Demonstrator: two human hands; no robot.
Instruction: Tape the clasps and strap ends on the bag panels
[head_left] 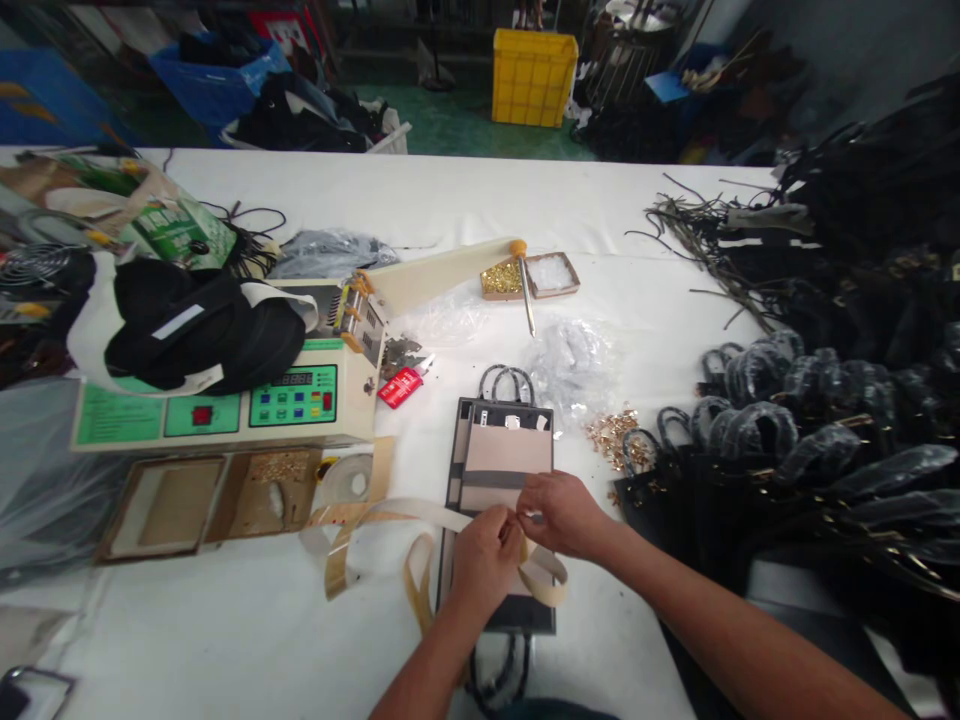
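Note:
A flat pink-and-black handbag [506, 450] lies on the white table, its handles pointing away and another pair of handles showing at the near end. Over its lower half, my left hand [487, 558] is closed on a beige double-sided tape strip [544, 583]. The tape loops below my fingers and also trails off to the left. My right hand [561, 512] meets the left one with its fingertips pinched together at the tape. What exactly sits between those fingertips is hidden.
Left stands a beige machine [352, 400] with a green control panel. Near it are a red-packaged item [401, 387] and a tape roll [349, 480]. Gold metal pieces [611, 437] lie right of the bag. Black bags [750, 480] with wrapped handles crowd the right side.

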